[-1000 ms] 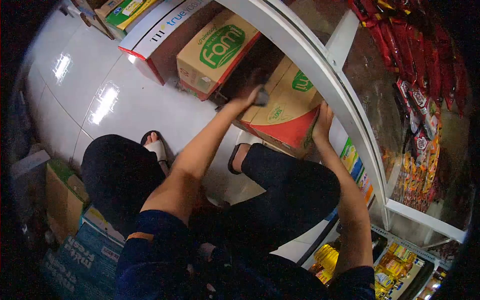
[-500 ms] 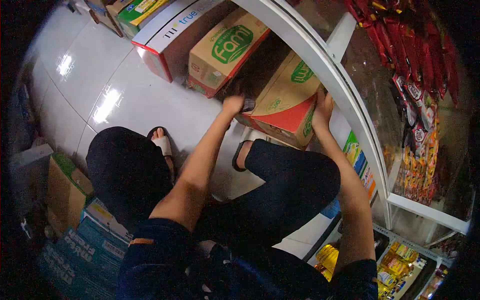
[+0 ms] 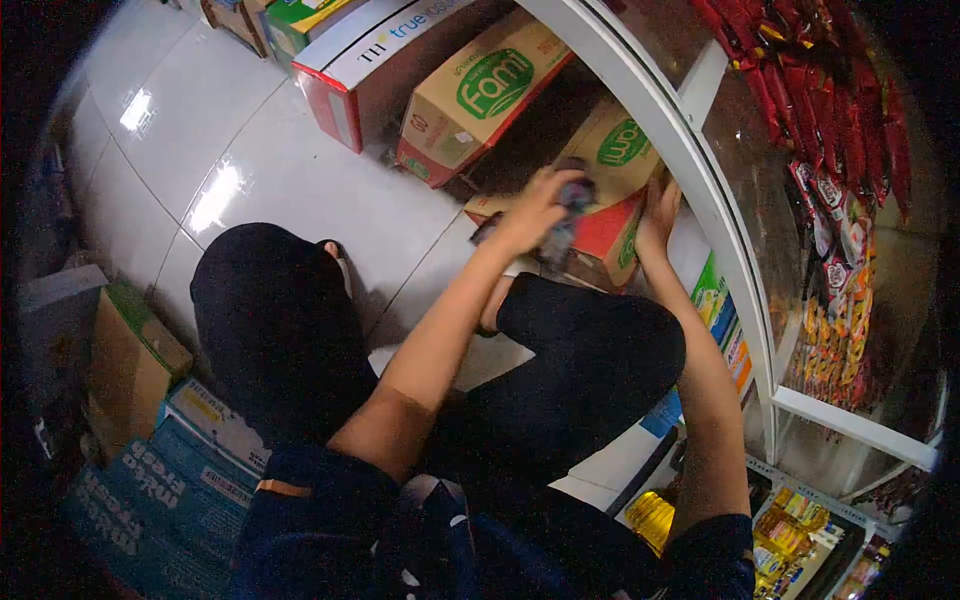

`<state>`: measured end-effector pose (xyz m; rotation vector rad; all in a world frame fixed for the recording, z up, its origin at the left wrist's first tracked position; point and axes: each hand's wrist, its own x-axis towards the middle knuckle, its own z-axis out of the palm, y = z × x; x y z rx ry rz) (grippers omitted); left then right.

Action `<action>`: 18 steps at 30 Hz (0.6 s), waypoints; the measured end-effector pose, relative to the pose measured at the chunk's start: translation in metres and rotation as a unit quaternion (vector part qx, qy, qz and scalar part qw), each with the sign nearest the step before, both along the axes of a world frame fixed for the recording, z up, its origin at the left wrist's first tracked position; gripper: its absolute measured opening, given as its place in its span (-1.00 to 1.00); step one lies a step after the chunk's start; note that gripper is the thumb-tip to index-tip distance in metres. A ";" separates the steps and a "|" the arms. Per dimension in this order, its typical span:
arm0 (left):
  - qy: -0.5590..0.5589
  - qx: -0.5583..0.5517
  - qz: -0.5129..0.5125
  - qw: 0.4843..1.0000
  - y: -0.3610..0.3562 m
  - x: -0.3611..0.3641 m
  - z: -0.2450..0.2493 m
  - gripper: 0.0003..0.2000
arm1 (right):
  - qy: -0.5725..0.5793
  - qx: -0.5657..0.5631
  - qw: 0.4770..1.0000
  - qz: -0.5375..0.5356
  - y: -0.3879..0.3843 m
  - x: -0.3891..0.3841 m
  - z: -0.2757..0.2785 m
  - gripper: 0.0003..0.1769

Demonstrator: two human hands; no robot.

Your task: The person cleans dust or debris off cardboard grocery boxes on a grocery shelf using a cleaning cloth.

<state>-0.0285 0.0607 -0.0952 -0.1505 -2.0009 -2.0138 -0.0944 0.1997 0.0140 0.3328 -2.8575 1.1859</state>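
A brown and red carton with a green logo [image 3: 606, 222] lies beneath the curved white shelf frame. My left hand [image 3: 541, 208] is closed on a dark bundle [image 3: 570, 205], blurred by motion, over the carton's near end. Against the carton's right side rests my right hand [image 3: 657, 215], its fingers apart and partly hidden beside the shelf frame. Left of this carton stands a second Fami carton [image 3: 480, 100] on the tiled floor.
A white and red TH true carton [image 3: 345, 75] stands at the upper left. The curved white shelf frame [image 3: 690, 150] runs close to my right hand, with red packets [image 3: 800, 80] beyond. Blue cartons [image 3: 165, 500] are at lower left, yellow bottles [image 3: 652, 515] at lower right.
My left hand has moved right from the carton's left corner to above its near end, with the dark bundle in it. My right hand stays at the carton's side. The view has shifted slightly.
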 end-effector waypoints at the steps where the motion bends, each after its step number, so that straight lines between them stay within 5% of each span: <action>1: -0.082 0.032 0.006 0.996 -0.007 0.007 -0.024 -0.53 | 0.015 0.001 1.000 0.006 0.001 -0.003 -0.002 -0.40; 4: -0.204 -0.073 0.160 0.963 -0.005 0.022 -0.095 -0.53 | 0.029 0.010 0.999 0.006 0.004 -0.007 -0.006 -0.40; 6: -0.272 0.043 0.417 0.866 0.004 0.030 -0.099 -0.51 | 0.029 0.018 0.999 0.002 0.001 -0.010 -0.006 -0.40; 7: -0.273 0.042 0.417 0.866 0.013 0.027 -0.099 -0.51 | 0.041 0.018 0.999 0.013 0.000 -0.010 -0.007 -0.39; 9: -0.259 0.431 0.509 0.699 0.043 0.013 -0.090 -0.47 | 0.052 0.020 0.998 0.019 0.009 -0.018 -0.021 -0.38; 11: -0.292 0.457 0.499 0.676 0.058 0.007 -0.068 -0.45 | 0.158 0.048 0.986 -0.004 0.026 -0.037 -0.054 -0.53; 14: -0.298 0.502 0.473 0.660 0.069 0.009 -0.039 -0.42 | 0.087 0.055 0.994 0.033 0.002 -0.017 -0.014 -0.41; 16: -0.357 0.625 0.361 0.593 0.071 0.017 0.005 -0.43 | 0.079 0.059 0.995 0.016 -0.002 -0.015 -0.012 -0.41; 18: -0.332 0.632 0.342 0.611 0.092 0.017 0.007 -0.62 | 0.072 0.064 0.995 -0.004 -0.005 -0.010 -0.009 -0.41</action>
